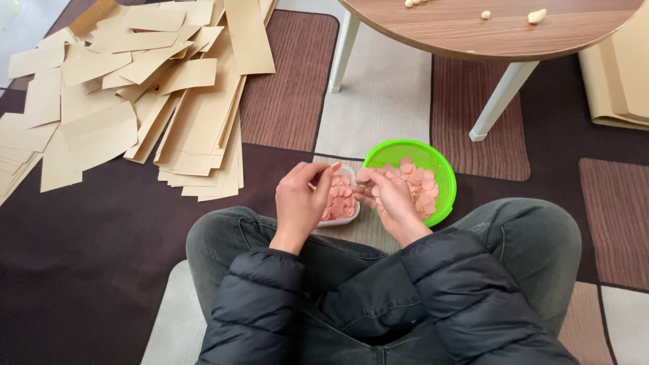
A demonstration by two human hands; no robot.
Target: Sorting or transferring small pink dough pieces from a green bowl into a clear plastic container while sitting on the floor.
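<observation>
Carpet (122,223), pink discs (338,201) between hands (348,196)

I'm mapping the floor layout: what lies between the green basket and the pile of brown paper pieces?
In the head view, the small white container of pink discs and the left hand lie between green basket and paper pile, then bare carpet.

Head camera, looking steeply down from a seated person

The single view sat at head height, faced down and forward over the crossed legs (378,270), close to the hands (301,203) at mid-frame; it reached across the rug (284,94) to a table (487,30) at the top edge and paper sheets (128,88) upper left.
</observation>
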